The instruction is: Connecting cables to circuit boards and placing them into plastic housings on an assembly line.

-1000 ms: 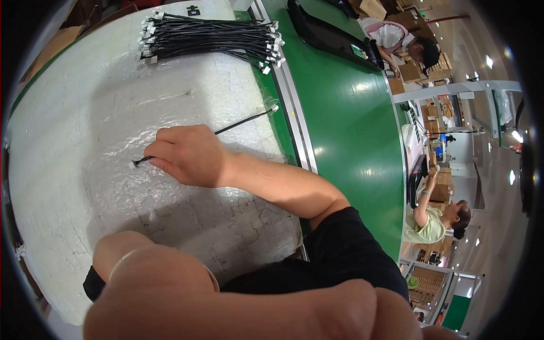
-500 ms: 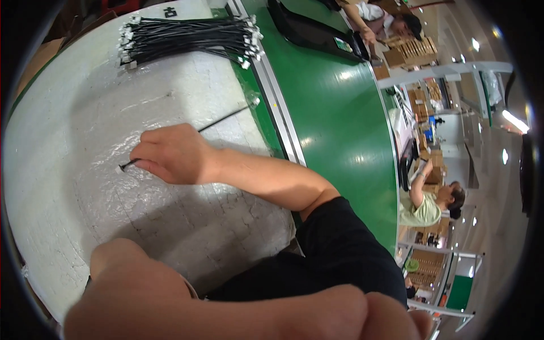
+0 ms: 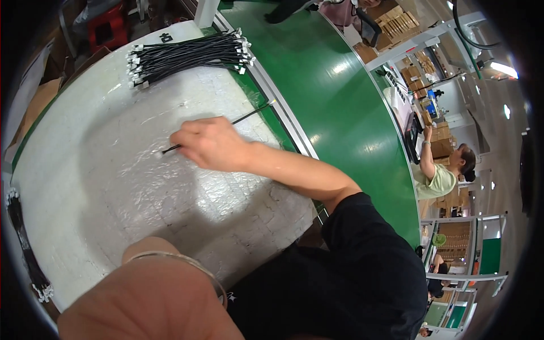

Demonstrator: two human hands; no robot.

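My right hand [image 3: 208, 143] is closed in a pinch on a thin black cable [image 3: 252, 115]. One short end with a pale tip pokes out past the fingertips. The cable's other end lies toward the rail at the mat's right edge. Beneath the hand is a white, glossy, wrinkled work mat [image 3: 130, 209]. At the lower left, my left hand [image 3: 150, 246] shows only in part beyond a bracelet on the wrist; its fingers are hidden. A bundle of black cables [image 3: 192, 55] with white connectors lies at the mat's far end.
A metal rail [image 3: 255, 71] runs between the mat and a green conveyor surface [image 3: 340, 107]. Another cable bundle [image 3: 25, 243] lies beyond the left edge. A red stool [image 3: 107, 27] stands at the far left. A co-worker [image 3: 439, 173] in light green sits across the conveyor.
The view has shifted, bringing the left cable bundle into sight. My right hand still pinches the cable. The long black part on the conveyor has shifted up toward the view's top edge.
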